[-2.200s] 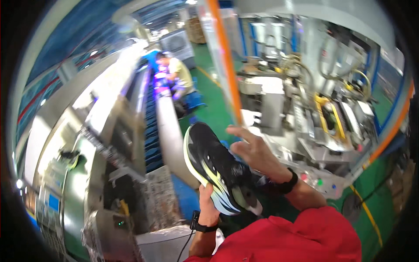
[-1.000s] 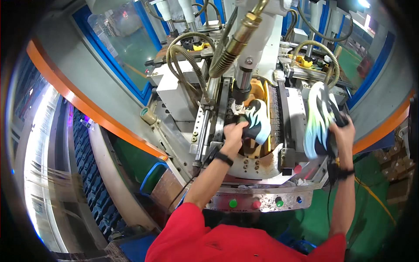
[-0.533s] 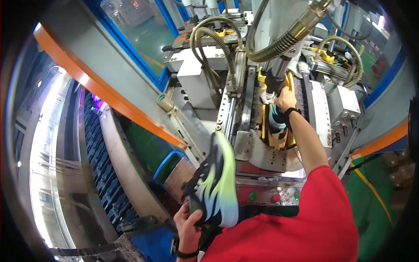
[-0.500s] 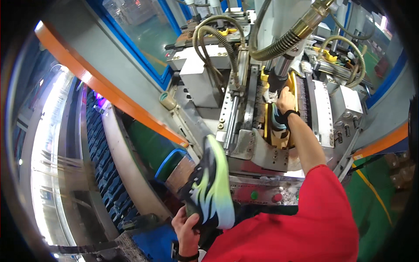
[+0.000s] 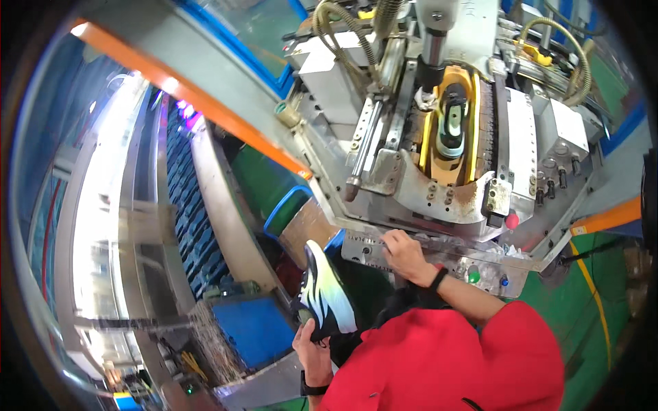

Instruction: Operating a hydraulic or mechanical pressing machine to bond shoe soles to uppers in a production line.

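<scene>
At the lower middle, my left hand point(image 5: 314, 353) grips a black sneaker point(image 5: 325, 298) with a pale yellow-to-blue sole, by the end nearest me. The shoe stands on end, its sole side turned to the right. My right hand point(image 5: 408, 257) is over the metal control panel point(image 5: 363, 260) on the machine's front, its fingers loosely bent and apart, with nothing seen in them. Whether it touches the panel I cannot tell. Beyond it, a second shoe point(image 5: 453, 120) lies in the machine's press bed, between yellow pads point(image 5: 473, 137). A dark press rod point(image 5: 430, 68) stands just left of that shoe.
To the left, a conveyor point(image 5: 195, 226) of dark blue segments runs beside a bright metal housing. An orange frame bar point(image 5: 199, 103) slants across the upper left. A blue-rimmed cart with a cardboard box point(image 5: 308, 229) stands by the machine. Push buttons point(image 5: 473, 275) sit on the panel's right.
My right hand has left the shoe in the press bed and come back toward me to the panel. That shoe now shows uncovered. My left hand still holds the sneaker; the view has shifted.
</scene>
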A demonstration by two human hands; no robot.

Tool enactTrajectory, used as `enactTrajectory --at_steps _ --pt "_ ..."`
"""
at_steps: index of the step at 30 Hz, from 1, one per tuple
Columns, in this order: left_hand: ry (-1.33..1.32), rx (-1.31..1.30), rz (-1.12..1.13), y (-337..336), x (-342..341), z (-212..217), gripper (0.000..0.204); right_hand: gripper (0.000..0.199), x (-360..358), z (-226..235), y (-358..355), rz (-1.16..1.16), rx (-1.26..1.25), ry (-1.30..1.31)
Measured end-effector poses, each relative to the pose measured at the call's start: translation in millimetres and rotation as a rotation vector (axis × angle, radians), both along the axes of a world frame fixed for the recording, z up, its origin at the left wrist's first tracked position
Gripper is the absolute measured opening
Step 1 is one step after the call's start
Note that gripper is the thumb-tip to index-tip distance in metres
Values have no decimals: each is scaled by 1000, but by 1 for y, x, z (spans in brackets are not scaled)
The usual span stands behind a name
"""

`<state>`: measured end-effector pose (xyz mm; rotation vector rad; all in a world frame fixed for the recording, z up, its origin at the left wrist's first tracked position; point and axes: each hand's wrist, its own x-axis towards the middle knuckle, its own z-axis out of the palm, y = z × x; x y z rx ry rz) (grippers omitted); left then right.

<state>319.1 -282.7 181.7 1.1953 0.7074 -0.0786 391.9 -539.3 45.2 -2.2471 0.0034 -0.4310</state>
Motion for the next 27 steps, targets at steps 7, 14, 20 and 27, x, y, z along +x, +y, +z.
enactTrajectory --at_steps 7,14,20,27 --pt "81 -18 77 5 -37 -8 20 17 11 -134 -3 187 -332 105" --pt "-37 -220 473 78 -121 -58 30 31 21 -117 17 286 -198 221" --pt "114 -246 857 145 -206 -110 20 31 83 -62 85 406 -11 56" --pt "100 -79 1304 306 -269 -183 19 18 109 149 339 855 90 -341"
